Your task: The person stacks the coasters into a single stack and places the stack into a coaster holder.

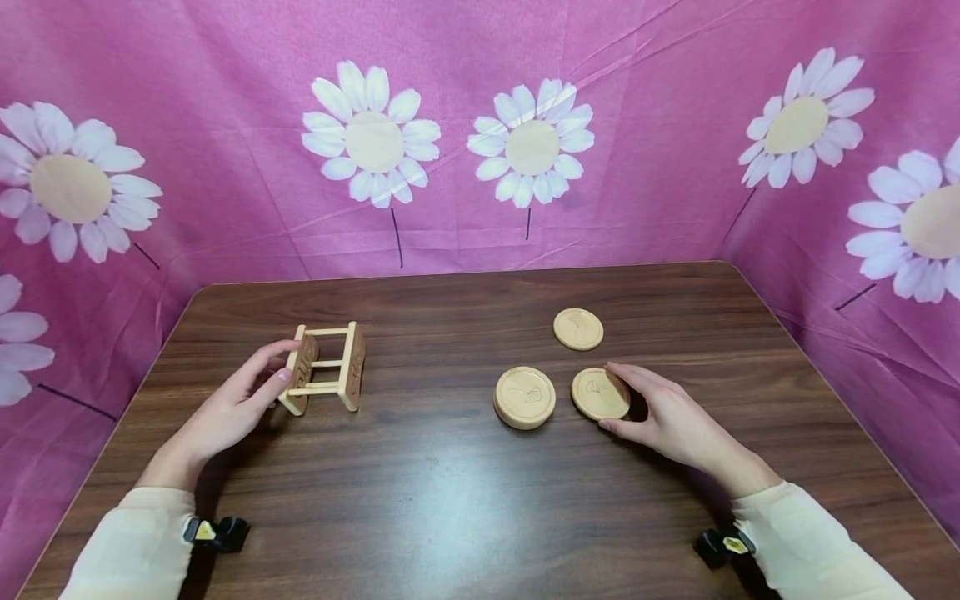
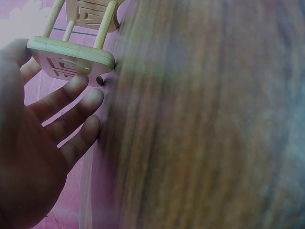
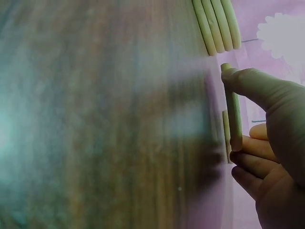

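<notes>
The right hand (image 1: pixel 671 421) pinches a round wooden disc (image 1: pixel 600 393) by its rim, the thumb at the side toward the tabletop's near edge and the fingertips at the side toward its far edge. The disc sits in the gap between thumb and fingers, most of it jutting out toward the left edge of the tabletop (image 1: pixel 435 508), clear of the palm. Its engraved face looks up; being round, it has no long axis across that face, and the right wrist view shows it as a thin edge-on strip, seemingly just above the tabletop.

Just beside it, toward the left edge, stands a stack of discs (image 1: pixel 524 397), four in the wrist view, engraved side up. A single disc (image 1: pixel 578 328) lies flat nearer the far edge.

Toward the far left corner is a wooden rack (image 1: pixel 327 363), two upright cut-out end panels joined by three dowels. The left hand (image 1: pixel 232 408) grips its left panel with thumb and forefinger, the other fingers spread beside the panel's outer face. The rack extends from that grip toward the right edge. Its dowels run roughly along the far edge, while the panels' long sides run from near edge to far, their faces turned to the left and right edges
</notes>
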Tool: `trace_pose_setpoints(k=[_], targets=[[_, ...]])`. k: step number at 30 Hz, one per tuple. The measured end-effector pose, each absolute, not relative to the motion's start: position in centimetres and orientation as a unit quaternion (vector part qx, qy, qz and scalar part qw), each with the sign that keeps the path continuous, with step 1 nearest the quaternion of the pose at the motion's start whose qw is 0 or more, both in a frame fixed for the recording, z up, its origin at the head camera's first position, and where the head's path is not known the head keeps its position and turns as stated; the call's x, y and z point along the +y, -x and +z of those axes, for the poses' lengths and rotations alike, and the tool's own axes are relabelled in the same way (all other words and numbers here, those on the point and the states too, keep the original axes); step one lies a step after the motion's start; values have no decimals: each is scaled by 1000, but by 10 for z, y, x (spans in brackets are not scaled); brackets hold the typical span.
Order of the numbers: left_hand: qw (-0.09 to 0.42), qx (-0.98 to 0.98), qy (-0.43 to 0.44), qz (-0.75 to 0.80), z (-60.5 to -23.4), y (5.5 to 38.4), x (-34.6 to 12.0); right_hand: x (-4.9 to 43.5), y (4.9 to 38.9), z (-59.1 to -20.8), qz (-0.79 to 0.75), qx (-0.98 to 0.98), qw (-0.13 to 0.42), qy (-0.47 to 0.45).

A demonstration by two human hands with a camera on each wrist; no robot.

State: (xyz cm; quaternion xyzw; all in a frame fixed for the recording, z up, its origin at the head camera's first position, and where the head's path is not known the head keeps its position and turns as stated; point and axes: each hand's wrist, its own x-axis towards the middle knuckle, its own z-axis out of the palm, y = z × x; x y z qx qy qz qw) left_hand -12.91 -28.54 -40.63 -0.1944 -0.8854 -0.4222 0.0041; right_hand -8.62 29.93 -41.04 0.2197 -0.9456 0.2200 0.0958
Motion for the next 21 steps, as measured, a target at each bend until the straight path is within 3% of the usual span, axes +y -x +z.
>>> trace_pose_setpoints(k=[21], targets=[[-2, -885, 194, -424, -404, 129, -285, 292, 86, -397, 248, -933, 113, -237]])
